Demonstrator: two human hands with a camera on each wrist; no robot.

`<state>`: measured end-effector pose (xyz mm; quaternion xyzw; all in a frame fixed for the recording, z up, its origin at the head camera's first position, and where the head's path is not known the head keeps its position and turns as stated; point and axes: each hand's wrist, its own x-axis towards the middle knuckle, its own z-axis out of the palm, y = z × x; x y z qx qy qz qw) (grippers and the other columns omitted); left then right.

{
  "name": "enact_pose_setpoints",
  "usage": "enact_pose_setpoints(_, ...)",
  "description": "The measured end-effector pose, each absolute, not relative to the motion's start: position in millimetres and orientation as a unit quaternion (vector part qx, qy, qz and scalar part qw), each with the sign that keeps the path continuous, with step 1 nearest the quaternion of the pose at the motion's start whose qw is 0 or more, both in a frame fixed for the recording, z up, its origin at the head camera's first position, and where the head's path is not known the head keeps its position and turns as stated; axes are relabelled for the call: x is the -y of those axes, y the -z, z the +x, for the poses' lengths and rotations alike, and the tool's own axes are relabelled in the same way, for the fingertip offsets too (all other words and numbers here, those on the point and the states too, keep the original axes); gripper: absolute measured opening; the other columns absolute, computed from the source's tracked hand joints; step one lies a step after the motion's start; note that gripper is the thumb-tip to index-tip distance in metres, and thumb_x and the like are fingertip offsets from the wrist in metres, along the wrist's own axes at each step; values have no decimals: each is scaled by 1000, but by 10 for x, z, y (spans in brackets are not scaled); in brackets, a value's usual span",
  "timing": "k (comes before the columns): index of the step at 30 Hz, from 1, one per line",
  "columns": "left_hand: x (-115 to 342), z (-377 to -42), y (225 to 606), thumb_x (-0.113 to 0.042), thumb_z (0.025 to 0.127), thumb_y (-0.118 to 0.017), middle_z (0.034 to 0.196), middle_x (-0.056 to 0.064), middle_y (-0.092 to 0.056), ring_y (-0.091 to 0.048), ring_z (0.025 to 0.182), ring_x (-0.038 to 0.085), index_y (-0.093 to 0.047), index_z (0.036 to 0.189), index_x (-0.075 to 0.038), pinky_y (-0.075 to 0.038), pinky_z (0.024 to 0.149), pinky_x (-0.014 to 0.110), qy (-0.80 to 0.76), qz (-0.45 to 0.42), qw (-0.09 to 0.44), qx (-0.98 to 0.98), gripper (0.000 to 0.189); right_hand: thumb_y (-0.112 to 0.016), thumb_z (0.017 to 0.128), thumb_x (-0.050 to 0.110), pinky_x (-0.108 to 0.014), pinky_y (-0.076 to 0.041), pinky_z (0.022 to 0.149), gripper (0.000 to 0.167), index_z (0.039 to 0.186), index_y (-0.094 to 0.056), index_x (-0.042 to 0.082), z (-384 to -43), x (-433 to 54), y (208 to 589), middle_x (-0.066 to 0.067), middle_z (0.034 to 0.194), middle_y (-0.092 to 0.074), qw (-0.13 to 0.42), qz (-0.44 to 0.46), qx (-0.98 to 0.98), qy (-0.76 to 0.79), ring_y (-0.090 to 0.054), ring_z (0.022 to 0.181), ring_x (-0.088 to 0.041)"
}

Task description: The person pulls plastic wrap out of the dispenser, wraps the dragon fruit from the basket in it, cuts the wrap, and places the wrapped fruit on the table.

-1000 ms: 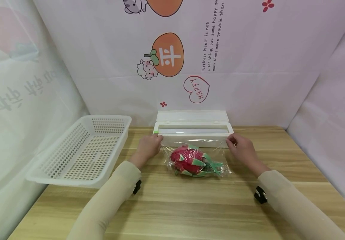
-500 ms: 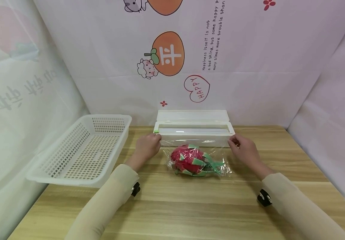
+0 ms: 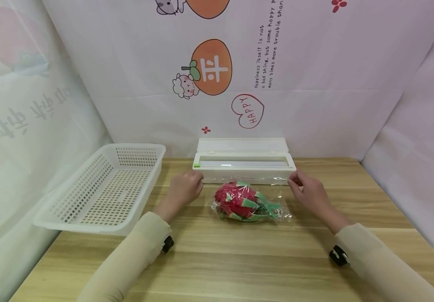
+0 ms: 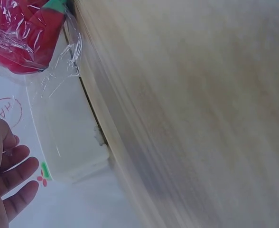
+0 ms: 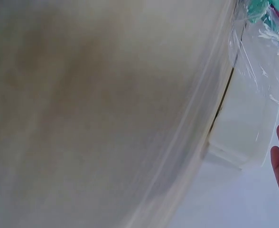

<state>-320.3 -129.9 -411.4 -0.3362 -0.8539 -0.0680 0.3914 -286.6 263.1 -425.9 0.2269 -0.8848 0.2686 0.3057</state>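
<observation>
A red dragon fruit with green scales (image 3: 235,199) lies on the table under clear plastic wrap (image 3: 282,214). Both hands stand at the wrap's far edge, one at each end. My left hand (image 3: 185,187) pinches the left corner between thumb and index finger; in the left wrist view the other fingers (image 4: 17,173) are loosely bent. At the right end my right hand (image 3: 310,193) pinches the other corner. Only part of it shows in the right wrist view, its fingertips cut off by the frame. Right behind the fruit stands a white wrap dispenser box (image 3: 244,175), lid raised, with a roll inside.
To the left, a white perforated plastic basket (image 3: 116,193) stands on the wooden table (image 3: 247,260). A green slider (image 3: 196,165) sits at the dispenser's left end. Printed white cloth (image 3: 315,105) hangs behind the table and at both sides.
Both hands have moved slightly apart, and the wrap's far edge has come down from in front of the box toward the fruit. The fruit and basket stay put.
</observation>
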Motion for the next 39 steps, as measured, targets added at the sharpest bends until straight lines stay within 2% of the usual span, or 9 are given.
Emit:
enact_pose_setpoints(7,1290,-3110,4097,-1,77,-65,71,5,-66,-51,47,16,-69,84,-6,-39,38,28,87,-357,382,848,10,-63,91,0,-40,-56,57,12,98,-55,5,-2795,-2610,4258,-10,84,-68,299,247,883,-263,-68,80,-29)
enact_pose_setpoints(14,1248,-3018,4063,-1,76,-65,69,4,-67,-53,47,12,-69,86,-5,-39,39,23,89,-389,369,839,12,-64,88,-3,-33,-52,52,17,100,-55,3,-2704,-2547,4259,-11,87,-69,323,288,867,-246,-64,67,-21)
enact_pose_setpoints(20,1181,-2945,4060,-1,77,-62,68,3,-66,-52,47,9,-68,84,-5,-39,41,18,75,-431,366,821,10,-59,90,-1,-26,-46,49,11,99,-55,3,-2611,-2479,4265,-15,104,-70,316,341,852,-241,-49,54,-9)
enact_pose_setpoints(22,1163,-2922,4063,-3,77,-64,66,2,-64,-50,46,10,-67,84,-5,-39,40,19,63,-444,373,812,8,-57,91,1,-25,-44,49,8,97,-54,4,-2595,-2454,4268,-17,110,-69,313,365,844,-237,-52,54,-11)
enact_pose_setpoints(23,1154,-2913,4066,-3,77,-65,65,2,-62,-49,46,9,-66,84,-6,-38,40,19,58,-450,378,807,7,-56,91,2,-25,-45,50,6,95,-53,5,-2588,-2439,4267,-17,112,-68,312,377,840,-235,-55,55,-13)
enact_pose_setpoints(25,1137,-2901,4073,-4,76,-70,61,0,-58,-46,44,8,-64,82,-6,-37,39,19,51,-463,386,796,9,-54,93,6,-31,-52,57,2,92,-52,6,-2578,-2410,4262,-18,115,-67,314,397,832,-228,-67,74,-22)
enact_pose_setpoints(27,1122,-2891,4078,-5,75,-74,60,-1,-57,-45,43,7,-64,83,-7,-37,39,18,48,-475,393,786,13,-50,95,10,-40,-56,67,6,91,-52,6,-2569,-2384,4260,-20,116,-66,318,415,824,-219,-68,95,-33)
enact_pose_setpoints(33,1103,-2881,4112,-8,78,-74,69,1,-66,-56,50,8,-67,95,-4,-45,46,17,51,-497,399,769,19,-40,102,23,-47,-56,76,25,93,-53,3,-2534,-2331,4270,-22,116,-65,320,446,811,-201,-66,101,-34)
enact_pose_setpoints(39,1099,-2853,4135,-7,80,-73,78,4,-70,-61,53,9,-68,108,-1,-48,48,15,53,-512,398,759,29,-47,100,20,-44,-57,74,19,92,-55,5,-2503,-2297,4288,-18,114,-66,303,464,811,-190,-66,101,-30)
